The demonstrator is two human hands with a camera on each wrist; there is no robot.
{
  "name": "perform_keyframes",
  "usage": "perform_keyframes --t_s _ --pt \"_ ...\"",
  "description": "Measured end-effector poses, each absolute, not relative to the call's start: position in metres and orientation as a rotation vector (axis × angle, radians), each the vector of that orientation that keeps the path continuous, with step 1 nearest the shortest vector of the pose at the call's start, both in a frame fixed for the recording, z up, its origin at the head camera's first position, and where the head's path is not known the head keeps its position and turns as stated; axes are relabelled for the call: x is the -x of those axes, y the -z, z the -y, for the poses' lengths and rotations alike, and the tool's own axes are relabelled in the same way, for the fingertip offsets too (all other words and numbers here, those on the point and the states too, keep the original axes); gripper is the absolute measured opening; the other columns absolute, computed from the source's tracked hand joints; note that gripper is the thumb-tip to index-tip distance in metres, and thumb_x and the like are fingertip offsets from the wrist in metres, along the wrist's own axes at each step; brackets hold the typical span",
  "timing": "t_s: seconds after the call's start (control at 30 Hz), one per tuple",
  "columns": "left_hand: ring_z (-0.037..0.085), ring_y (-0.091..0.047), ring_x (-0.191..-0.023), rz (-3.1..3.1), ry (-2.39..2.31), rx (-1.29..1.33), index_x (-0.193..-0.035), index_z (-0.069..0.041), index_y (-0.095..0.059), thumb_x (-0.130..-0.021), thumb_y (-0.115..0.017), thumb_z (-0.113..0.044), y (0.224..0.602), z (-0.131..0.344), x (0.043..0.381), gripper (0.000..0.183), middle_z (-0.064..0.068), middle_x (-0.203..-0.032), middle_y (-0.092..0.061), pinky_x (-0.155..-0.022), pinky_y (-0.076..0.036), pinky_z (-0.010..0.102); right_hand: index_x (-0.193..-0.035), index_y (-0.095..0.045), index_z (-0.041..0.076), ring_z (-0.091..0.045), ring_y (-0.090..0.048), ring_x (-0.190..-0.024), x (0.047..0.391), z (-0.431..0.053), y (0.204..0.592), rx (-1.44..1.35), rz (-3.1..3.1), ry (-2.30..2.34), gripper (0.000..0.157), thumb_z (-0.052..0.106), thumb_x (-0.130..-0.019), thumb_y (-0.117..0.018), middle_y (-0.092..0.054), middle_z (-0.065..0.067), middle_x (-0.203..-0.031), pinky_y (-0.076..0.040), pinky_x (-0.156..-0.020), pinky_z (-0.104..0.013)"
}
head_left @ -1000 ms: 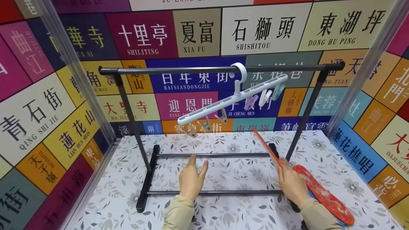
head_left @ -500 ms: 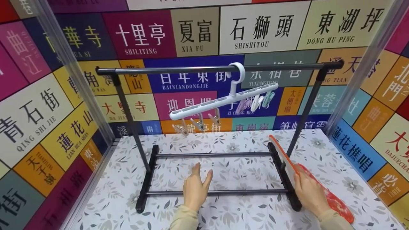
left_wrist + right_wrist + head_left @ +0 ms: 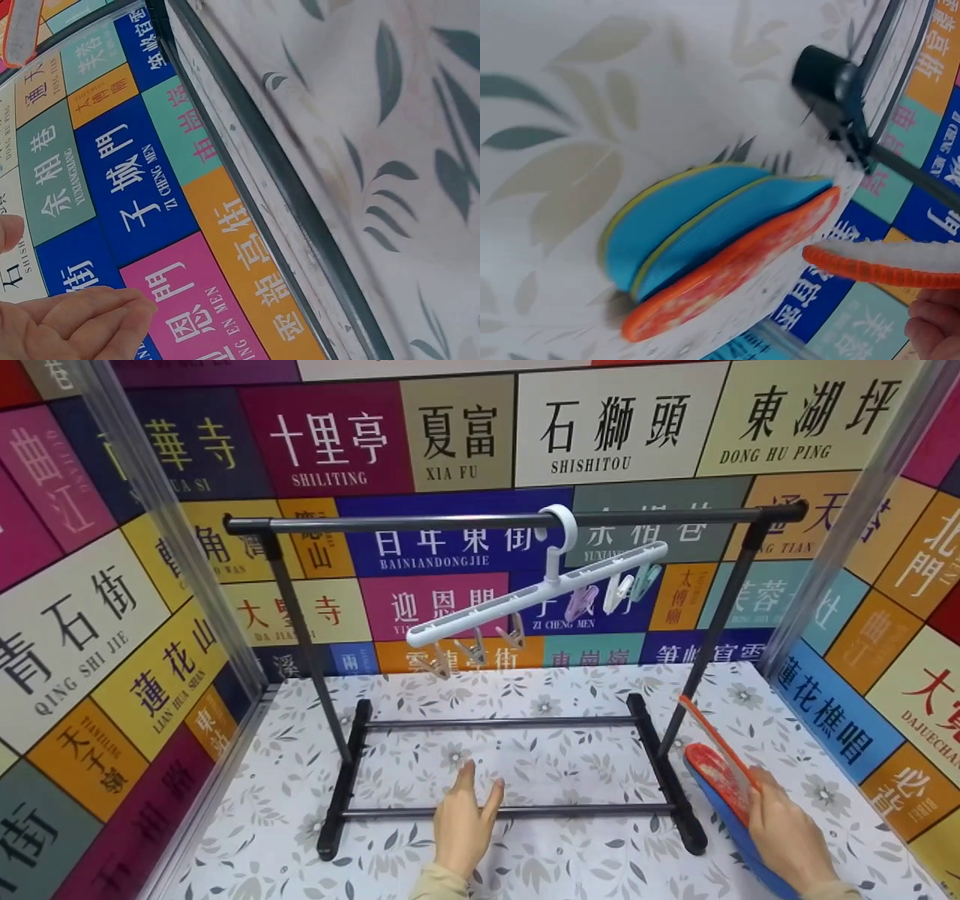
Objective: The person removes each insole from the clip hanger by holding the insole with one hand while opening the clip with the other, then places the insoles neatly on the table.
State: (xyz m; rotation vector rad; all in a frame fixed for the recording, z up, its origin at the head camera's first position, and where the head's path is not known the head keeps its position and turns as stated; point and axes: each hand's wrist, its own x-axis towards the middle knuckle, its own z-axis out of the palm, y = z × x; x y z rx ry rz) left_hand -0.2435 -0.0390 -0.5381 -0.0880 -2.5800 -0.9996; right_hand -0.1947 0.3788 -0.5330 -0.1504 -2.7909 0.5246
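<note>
My right hand (image 3: 787,825) pinches an orange-edged insole (image 3: 712,735), held on edge over a small pile at the table's right side. In the right wrist view the held insole (image 3: 885,262) shows a pale fuzzy face, with curled fingertips (image 3: 934,322) beneath it. A red mottled insole (image 3: 735,266) lies on top of the pile, over blue insoles (image 3: 697,217) with yellow-green edging. My left hand (image 3: 465,825) holds nothing, fingers extended forward above the rack's front lower bar. The left wrist view shows that hand (image 3: 82,322) at its lower left.
A dark metal rack (image 3: 420,523) stands on the flower-patterned table (image 3: 555,855). From its top bar hangs a pale blue hanger (image 3: 540,592), tilted, with several clothespins (image 3: 581,601) below. Beyond the rack rises a wall of coloured name panels (image 3: 622,427). The rack's right foot (image 3: 694,840) is beside the pile.
My right hand has carried the orange-edged insole right and nearer to me, over the pile. My left hand has drawn back slightly toward me. The hanger has swung a little.
</note>
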Motion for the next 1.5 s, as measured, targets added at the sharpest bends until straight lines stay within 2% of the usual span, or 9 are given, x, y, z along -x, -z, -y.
perform_keyframes --t_s 0.17,0.27,0.5,0.8,1.07,1.33,1.5 --pt "0.037 -0.073 -0.084 2.573 0.97 0.093 -0.131 0.004 -0.059 -0.095 -0.061 -0.045 0.546 0.043 0.24 0.061 0.024 -0.126 -0.065 -0.072 -0.058 0.043 -0.144 -0.029 -0.016 -0.061 -0.036 -0.128 0.192 -0.4 0.536 0.289 2.944 -0.473 0.053 0.022 -0.106 -0.034 -0.034 -0.041 -0.143 -0.033 -0.1 -0.07" --pt "0.038 -0.072 -0.085 2.583 0.98 0.064 -0.13 0.004 -0.059 -0.095 -0.062 -0.044 0.548 0.047 0.239 0.06 0.024 -0.125 -0.065 -0.072 -0.058 0.044 -0.146 -0.024 -0.016 -0.059 -0.031 -0.132 0.195 -0.408 0.536 0.404 3.01 -0.449 0.054 0.018 -0.105 -0.036 -0.029 -0.041 -0.145 -0.03 -0.103 -0.069" --pt "0.039 -0.072 -0.092 2.609 0.981 0.021 -0.131 0.003 -0.059 -0.095 -0.059 -0.05 0.55 0.053 0.236 0.064 0.023 -0.127 -0.064 -0.075 -0.057 0.046 -0.146 -0.021 -0.017 -0.059 -0.028 -0.134 0.201 -0.424 0.54 0.55 3.078 -0.392 0.06 0.021 -0.104 -0.041 -0.024 -0.042 -0.147 -0.033 -0.099 -0.071" --pt "0.038 -0.072 -0.088 2.585 0.957 0.006 -0.13 0.003 -0.06 -0.093 -0.063 -0.047 0.552 0.057 0.234 0.062 0.022 -0.123 -0.067 -0.071 -0.057 0.045 -0.133 -0.033 -0.027 -0.061 -0.037 -0.127 0.212 -0.429 0.557 0.447 3.029 -0.226 0.052 0.01 -0.099 -0.045 -0.036 -0.047 -0.135 -0.04 -0.092 -0.07" --pt "0.04 -0.071 -0.094 2.57 0.975 0.014 -0.13 0.006 -0.059 -0.094 -0.064 -0.042 0.553 0.058 0.232 0.06 0.025 -0.125 -0.065 -0.075 -0.058 0.046 -0.114 -0.043 -0.032 -0.065 -0.048 -0.108 0.222 -0.424 0.575 0.231 2.852 -0.172 0.04 -0.001 -0.09 -0.049 -0.048 -0.051 -0.115 -0.045 -0.08 -0.072" --pt "0.04 -0.072 -0.089 2.583 0.962 -0.017 -0.129 0.004 -0.06 -0.093 -0.065 -0.043 0.553 0.06 0.232 0.059 0.024 -0.122 -0.067 -0.073 -0.057 0.047 -0.11 -0.045 -0.031 -0.062 -0.054 -0.096 0.223 -0.416 0.585 0.201 2.826 -0.156 0.032 -0.007 -0.089 -0.044 -0.051 -0.048 -0.106 -0.047 -0.077 -0.07" --pt "0.041 -0.072 -0.087 2.579 0.96 -0.027 -0.128 0.004 -0.061 -0.092 -0.066 -0.041 0.552 0.061 0.233 0.058 0.024 -0.121 -0.067 -0.072 -0.057 0.047 -0.112 -0.045 -0.029 -0.061 -0.054 -0.095 0.222 -0.412 0.59 0.211 2.866 -0.17 0.034 -0.003 -0.09 -0.048 -0.051 -0.046 -0.108 -0.048 -0.072 -0.07"
